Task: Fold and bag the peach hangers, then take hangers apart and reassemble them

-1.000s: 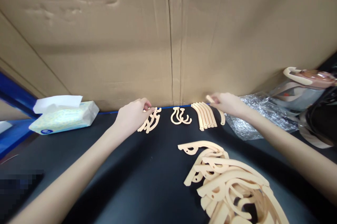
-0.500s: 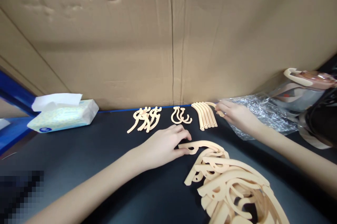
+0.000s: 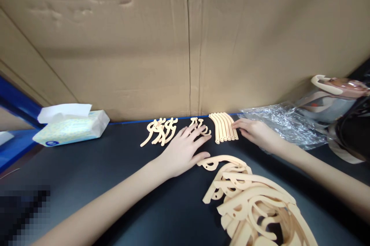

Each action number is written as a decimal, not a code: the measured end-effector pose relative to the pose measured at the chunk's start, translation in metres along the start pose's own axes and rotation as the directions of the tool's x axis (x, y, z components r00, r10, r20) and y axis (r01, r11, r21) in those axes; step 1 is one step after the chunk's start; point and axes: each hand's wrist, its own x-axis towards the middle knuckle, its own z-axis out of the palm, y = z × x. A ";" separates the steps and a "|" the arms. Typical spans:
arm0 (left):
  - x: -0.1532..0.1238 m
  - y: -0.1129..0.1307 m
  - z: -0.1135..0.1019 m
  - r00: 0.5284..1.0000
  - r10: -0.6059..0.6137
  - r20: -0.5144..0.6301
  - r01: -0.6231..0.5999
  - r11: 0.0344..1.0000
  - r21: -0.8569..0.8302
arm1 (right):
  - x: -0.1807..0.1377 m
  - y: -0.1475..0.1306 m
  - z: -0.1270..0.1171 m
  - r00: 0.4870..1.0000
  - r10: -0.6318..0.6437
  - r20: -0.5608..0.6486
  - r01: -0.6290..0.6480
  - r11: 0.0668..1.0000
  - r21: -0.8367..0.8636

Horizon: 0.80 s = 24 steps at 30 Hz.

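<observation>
My left hand [image 3: 183,151] is open, its fingers spread over a small group of beige curved hooks [image 3: 193,121] and partly covering them. Its thumb lies at the end of a beige hanger arm [image 3: 224,158] at the top of a loose pile. Further right, my right hand [image 3: 258,133] has its fingertips together at the right edge of a neat row of curved hanger arms [image 3: 222,127]. They pinch or press the outermost hanger arm [image 3: 232,126]. The pile of hanger arms [image 3: 260,192] spreads across the front right.
More beige hooks [image 3: 160,130] lie left of the row. A tissue pack [image 3: 72,128] sits at the far left. Crumpled clear plastic [image 3: 289,124] and a bottle [image 3: 332,103] stand at the right. A cardboard wall [image 3: 144,45] closes off the back of the black table [image 3: 72,184].
My right hand has brought the last hanger arm leftward against the row, which now stands tighter. My left hand has moved forward and spread over the hooks, its fingers off the pile.
</observation>
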 end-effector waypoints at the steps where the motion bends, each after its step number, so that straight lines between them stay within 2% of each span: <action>1: 0.002 -0.005 0.003 1.000 -0.006 0.014 0.006 1.000 0.017 | 0.000 -0.001 0.000 1.000 -0.004 0.003 0.004 1.000 -0.001; 4: 0.007 -0.018 0.011 0.997 -0.014 0.071 0.013 1.000 0.006 | 0.000 -0.004 0.001 1.000 -0.011 0.008 0.011 1.000 -0.009; 7: 0.007 -0.023 0.014 0.996 -0.036 0.076 0.036 0.999 -0.004 | 0.001 -0.005 0.003 1.000 -0.016 0.012 0.016 1.000 -0.021; 18: -0.006 -0.022 0.011 0.986 -0.155 0.057 0.154 0.988 0.028 | 0.005 -0.018 0.000 0.998 -0.033 0.049 0.035 0.998 -0.052; 20: -0.007 -0.019 0.009 0.984 -0.168 0.062 0.166 0.986 0.032 | 0.006 -0.022 -0.002 0.999 -0.006 0.048 0.009 0.998 -0.068; 24: -0.010 -0.015 0.006 0.982 -0.175 0.069 0.170 0.982 0.076 | 0.009 -0.041 -0.019 0.991 0.130 0.025 -0.128 0.989 -0.070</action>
